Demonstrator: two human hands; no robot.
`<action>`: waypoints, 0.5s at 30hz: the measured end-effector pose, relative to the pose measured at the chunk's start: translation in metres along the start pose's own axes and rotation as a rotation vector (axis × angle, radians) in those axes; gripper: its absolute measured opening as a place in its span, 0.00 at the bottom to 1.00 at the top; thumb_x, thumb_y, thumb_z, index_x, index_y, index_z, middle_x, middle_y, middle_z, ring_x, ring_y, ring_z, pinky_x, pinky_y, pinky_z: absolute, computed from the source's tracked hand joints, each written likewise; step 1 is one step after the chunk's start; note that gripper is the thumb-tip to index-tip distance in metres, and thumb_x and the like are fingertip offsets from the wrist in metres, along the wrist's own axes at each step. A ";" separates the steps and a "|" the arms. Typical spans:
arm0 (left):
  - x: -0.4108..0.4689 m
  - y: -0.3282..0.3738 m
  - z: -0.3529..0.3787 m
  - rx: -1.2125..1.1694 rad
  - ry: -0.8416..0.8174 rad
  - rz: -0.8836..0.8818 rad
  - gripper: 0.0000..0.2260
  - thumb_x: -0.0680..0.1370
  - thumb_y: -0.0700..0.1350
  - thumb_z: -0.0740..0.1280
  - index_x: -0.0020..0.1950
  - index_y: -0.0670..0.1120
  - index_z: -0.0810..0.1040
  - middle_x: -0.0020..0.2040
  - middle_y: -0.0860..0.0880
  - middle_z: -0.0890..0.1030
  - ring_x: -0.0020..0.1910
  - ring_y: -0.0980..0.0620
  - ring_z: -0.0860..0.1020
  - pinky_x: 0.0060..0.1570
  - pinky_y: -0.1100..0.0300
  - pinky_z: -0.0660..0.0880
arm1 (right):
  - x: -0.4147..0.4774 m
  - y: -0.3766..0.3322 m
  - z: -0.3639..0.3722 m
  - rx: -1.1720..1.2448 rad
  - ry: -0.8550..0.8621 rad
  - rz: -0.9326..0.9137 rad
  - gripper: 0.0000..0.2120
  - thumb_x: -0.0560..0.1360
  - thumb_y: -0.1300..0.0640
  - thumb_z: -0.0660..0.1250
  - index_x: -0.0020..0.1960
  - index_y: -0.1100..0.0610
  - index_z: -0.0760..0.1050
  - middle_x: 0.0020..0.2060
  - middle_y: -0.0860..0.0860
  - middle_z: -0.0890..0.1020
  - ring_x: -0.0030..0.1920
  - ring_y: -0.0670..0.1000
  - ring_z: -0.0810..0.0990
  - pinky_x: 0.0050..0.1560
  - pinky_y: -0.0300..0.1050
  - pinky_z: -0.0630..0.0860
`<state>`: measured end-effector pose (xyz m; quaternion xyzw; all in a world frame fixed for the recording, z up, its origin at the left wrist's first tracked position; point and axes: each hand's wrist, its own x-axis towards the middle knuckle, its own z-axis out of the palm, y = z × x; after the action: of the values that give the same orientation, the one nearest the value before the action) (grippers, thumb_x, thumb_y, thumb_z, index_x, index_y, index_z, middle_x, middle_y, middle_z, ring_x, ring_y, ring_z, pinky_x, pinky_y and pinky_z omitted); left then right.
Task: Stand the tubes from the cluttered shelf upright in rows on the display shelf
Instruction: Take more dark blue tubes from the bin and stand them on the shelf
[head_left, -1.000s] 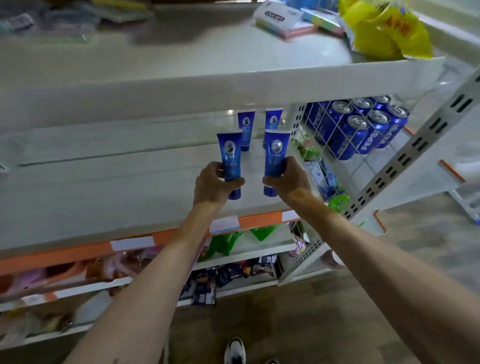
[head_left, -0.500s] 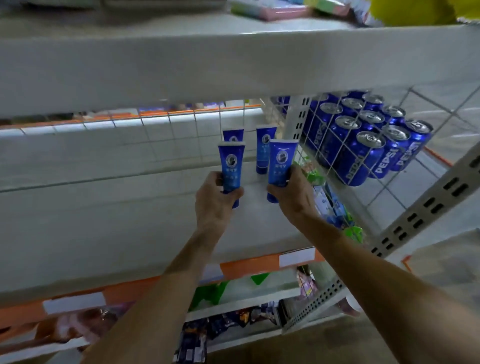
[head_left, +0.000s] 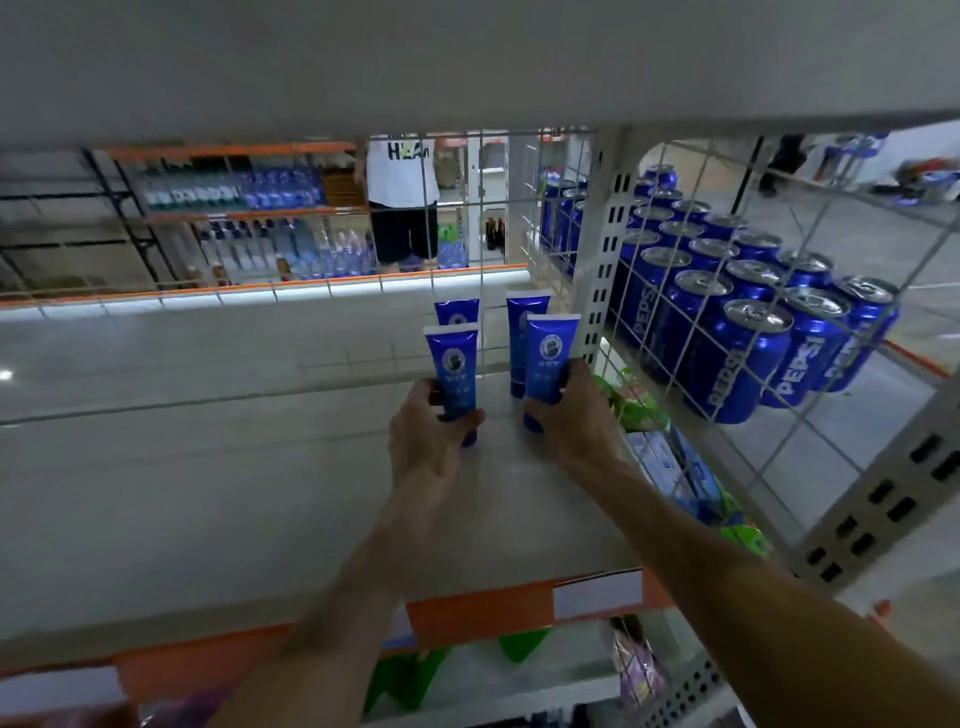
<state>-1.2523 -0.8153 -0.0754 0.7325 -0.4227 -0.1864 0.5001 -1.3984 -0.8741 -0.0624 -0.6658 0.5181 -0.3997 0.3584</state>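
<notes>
Standing left tube (head_left: 452, 371) and right tube (head_left: 548, 358) on the shelf (head_left: 260, 467), front row.
Risking a domino by letting go before seating the caps flat, or by brushing a tube when pulling out: tipping it into the back pair (head_left: 519, 338) just behind, or knocking the right tube against the post (head_left: 597, 291) beside it. Probably wobbly, balancing tall on small caps. Left grip (head_left: 423, 447) clamped round the left tube's lower end, thumb across the front, most of the body rising above. Right grip (head_left: 574, 423) wrapped low on the right tube from its right side. Both near the shelf's right end; cannot tell whether touching down yet.
</notes>
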 end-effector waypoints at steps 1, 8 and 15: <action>0.001 -0.001 0.001 -0.003 -0.002 -0.003 0.26 0.70 0.47 0.77 0.65 0.46 0.73 0.61 0.48 0.79 0.57 0.47 0.79 0.58 0.49 0.76 | 0.001 0.001 0.000 -0.007 -0.008 0.008 0.22 0.74 0.59 0.70 0.64 0.54 0.66 0.52 0.44 0.74 0.51 0.45 0.73 0.37 0.33 0.67; -0.004 -0.006 0.007 -0.028 -0.007 0.003 0.26 0.70 0.46 0.77 0.65 0.47 0.73 0.59 0.49 0.79 0.51 0.51 0.79 0.51 0.57 0.77 | -0.009 0.009 0.003 0.043 -0.032 0.003 0.18 0.73 0.62 0.70 0.58 0.52 0.68 0.46 0.44 0.75 0.49 0.49 0.78 0.45 0.45 0.79; -0.003 -0.007 0.012 -0.029 0.004 -0.006 0.27 0.70 0.46 0.76 0.67 0.46 0.71 0.62 0.47 0.78 0.55 0.49 0.79 0.53 0.56 0.77 | -0.009 0.005 0.004 0.009 -0.030 -0.021 0.20 0.73 0.63 0.70 0.62 0.57 0.69 0.49 0.47 0.75 0.50 0.50 0.78 0.49 0.49 0.79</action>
<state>-1.2596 -0.8187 -0.0870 0.7268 -0.4168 -0.1926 0.5107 -1.3981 -0.8664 -0.0699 -0.6756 0.5039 -0.3955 0.3650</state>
